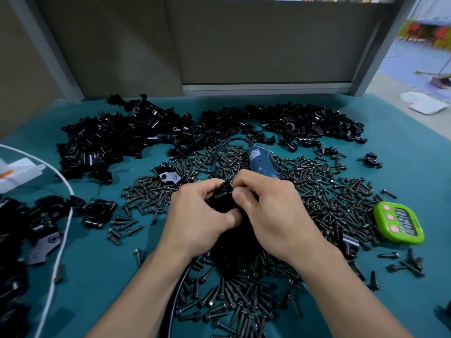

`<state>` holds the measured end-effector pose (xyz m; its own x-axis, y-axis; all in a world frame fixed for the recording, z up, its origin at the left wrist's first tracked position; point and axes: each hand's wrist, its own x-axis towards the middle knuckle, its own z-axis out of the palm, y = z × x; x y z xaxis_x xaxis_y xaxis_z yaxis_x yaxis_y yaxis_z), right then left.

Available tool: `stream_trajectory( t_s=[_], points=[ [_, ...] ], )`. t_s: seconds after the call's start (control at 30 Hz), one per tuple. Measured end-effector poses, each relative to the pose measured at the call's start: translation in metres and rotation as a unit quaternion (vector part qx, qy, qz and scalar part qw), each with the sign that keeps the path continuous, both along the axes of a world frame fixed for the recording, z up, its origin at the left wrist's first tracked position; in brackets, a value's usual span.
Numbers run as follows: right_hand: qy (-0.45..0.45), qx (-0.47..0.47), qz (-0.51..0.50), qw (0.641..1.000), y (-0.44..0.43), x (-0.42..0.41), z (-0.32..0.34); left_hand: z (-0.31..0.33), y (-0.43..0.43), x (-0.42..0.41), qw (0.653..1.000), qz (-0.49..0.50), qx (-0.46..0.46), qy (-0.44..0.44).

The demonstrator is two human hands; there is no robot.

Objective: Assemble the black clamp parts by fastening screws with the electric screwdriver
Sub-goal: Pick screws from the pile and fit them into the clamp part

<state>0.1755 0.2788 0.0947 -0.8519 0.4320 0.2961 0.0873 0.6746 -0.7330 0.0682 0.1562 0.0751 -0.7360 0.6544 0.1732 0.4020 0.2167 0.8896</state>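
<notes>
Over the middle of the worktop [97, 276], left hand [202, 215] grips a clamp [223, 195], right hand [266, 211] pinches at its top, likely seating one of the strewn screws [329, 198]. Screwdriver [262, 162] lies unheld just beyond. Some joined clamps [97, 212] near left; big parts heaps [109, 142] far, so most remains.

Clock directions read from the left hand [195, 215] and right hand [273, 211], which grip a black clamp part [223, 193] at centre. Loose screws [329, 198] ring them from 9 through 12 to 6 o'clock. A blue screwdriver [262, 164] and its black cord [217, 154] lie at 12; heaps of clamp pieces [109, 140] bar 10 to 2. A green timer [400, 223] sits at 3, a white cable [61, 252] at 8. Bare teal table [102, 284] opens at 7 to 8 and at 4.
</notes>
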Motion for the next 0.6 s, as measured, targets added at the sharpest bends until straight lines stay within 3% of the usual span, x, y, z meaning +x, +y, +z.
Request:
stream_trajectory(
  t_s=[0.33,0.43,0.5,0.6],
  points=[
    [-0.012,0.019,-0.02,1.0,0.004,-0.001,0.001,0.0,0.002,0.005,0.999,-0.023,-0.018,-0.023],
    [-0.006,0.041,-0.145,0.989,0.014,0.003,0.006,-0.001,0.003,0.005,0.999,-0.016,-0.002,-0.038],
    [-0.107,0.094,-0.27,0.952,0.021,0.006,0.01,-0.001,0.002,0.003,0.999,-0.004,-0.001,-0.035],
    [-0.248,0.121,-0.294,0.915,0.016,-0.001,0.01,-0.002,0.002,0.002,0.999,0.007,-0.017,-0.027]
  ],
)
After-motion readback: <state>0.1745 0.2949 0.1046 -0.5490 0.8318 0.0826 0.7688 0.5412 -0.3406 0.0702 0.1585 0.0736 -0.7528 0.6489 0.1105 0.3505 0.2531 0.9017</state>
